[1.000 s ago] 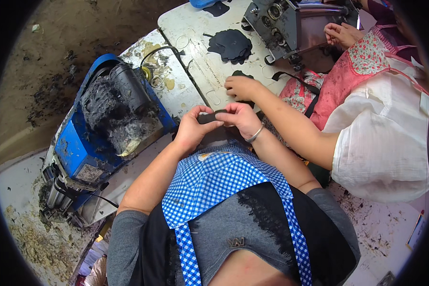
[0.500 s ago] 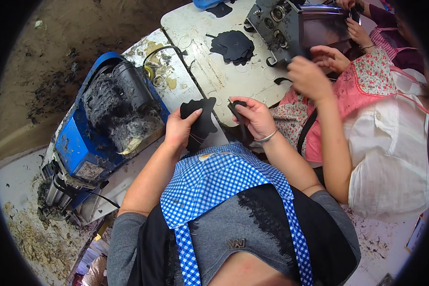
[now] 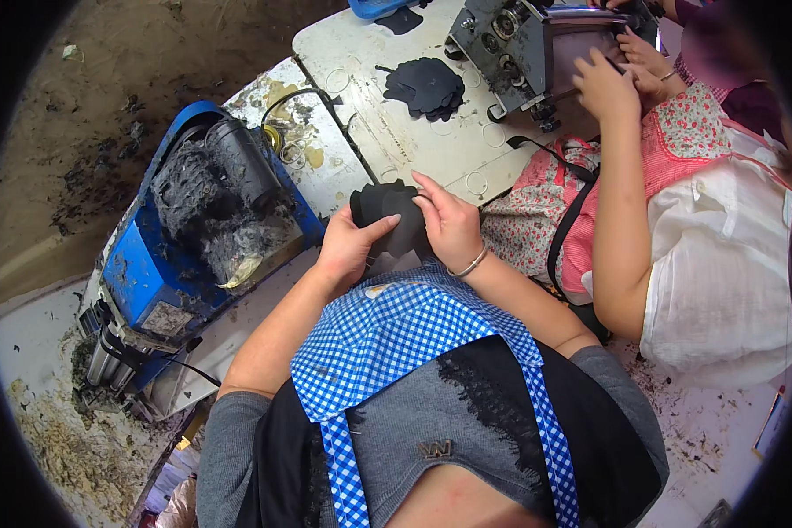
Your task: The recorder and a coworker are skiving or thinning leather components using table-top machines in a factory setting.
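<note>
In front of my blue checked apron point(image 3: 396, 330), my left hand point(image 3: 348, 246) is closed on thin, flat black pieces point(image 3: 385, 201) with wavy edges, its thumb lying across them. They look like cut leather or cloth; which, I cannot tell. My right hand point(image 3: 454, 231), with a bangle at the wrist, pinches the right edge of these pieces between thumb and fingers. Both hands are close together, just short of the table edge. Beyond them, a pile of similar black pieces point(image 3: 424, 90) lies on the white table point(image 3: 374, 132).
To my left stands a blue machine point(image 3: 136, 273) heaped with grey-black fluff point(image 3: 198, 189), a black cable point(image 3: 295, 95) running from it. Another machine point(image 3: 506, 57) stands at the far right. Beside me a co-worker's hand point(image 3: 609, 86) works there. A blue tray point(image 3: 374, 7) sits at the back.
My right hand has moved left from beside the pieces to their edge; the small folded black piece it held no longer shows separately. The co-worker's hand has moved up and right toward the machine.
</note>
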The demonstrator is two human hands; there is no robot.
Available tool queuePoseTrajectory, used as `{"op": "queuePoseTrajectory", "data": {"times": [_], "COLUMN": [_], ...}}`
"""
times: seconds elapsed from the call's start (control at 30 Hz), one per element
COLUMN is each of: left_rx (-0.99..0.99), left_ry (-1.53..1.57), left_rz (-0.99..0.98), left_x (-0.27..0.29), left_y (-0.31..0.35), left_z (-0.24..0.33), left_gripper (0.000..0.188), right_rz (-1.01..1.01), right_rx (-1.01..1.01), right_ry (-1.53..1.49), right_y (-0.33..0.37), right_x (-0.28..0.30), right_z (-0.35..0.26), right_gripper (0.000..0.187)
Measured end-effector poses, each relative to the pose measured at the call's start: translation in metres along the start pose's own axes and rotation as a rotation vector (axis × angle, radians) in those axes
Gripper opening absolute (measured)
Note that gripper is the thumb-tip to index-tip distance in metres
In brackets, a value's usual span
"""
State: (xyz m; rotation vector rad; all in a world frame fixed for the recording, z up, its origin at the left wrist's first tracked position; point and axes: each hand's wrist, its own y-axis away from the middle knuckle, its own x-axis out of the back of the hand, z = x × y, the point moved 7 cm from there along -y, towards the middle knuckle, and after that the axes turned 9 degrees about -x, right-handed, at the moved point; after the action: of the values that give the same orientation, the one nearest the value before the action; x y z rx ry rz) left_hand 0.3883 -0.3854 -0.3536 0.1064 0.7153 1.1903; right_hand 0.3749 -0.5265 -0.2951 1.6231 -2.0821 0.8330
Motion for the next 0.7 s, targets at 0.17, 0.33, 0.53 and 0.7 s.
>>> {"op": "queuePoseTrajectory", "data": {"times": [0.17, 0.33, 0.53, 0.7], "left_rx": [0.033, 0.004, -0.127, -0.202], "left_ry": [0.142, 0.111, -0.003, -0.204], "left_rz": [0.029, 0.081, 0.264, 0.243], "left_x": [0.003, 0.011, 0.026, 0.027], "left_y": [-0.002, -0.007, -0.011, -0.009], "left_z": [0.000, -0.002, 0.003, 0.015], "left_gripper": [0.038, 0.040, 0.041, 0.040], "right_rz": [-0.213, -0.067, 0.042, -0.398], "right_rx": [-0.492, -0.389, -0.773, -0.873], "right_ry": [-0.285, -0.424, -0.756, -1.279], "right_y": [0.004, 0.007, 0.009, 0.003], "right_x": [-0.008, -0.015, -0.011, -0.012], "right_z": [0.028, 0.033, 0.073, 0.055], "right_gripper": [0.021, 0.019, 0.013, 0.022]}}
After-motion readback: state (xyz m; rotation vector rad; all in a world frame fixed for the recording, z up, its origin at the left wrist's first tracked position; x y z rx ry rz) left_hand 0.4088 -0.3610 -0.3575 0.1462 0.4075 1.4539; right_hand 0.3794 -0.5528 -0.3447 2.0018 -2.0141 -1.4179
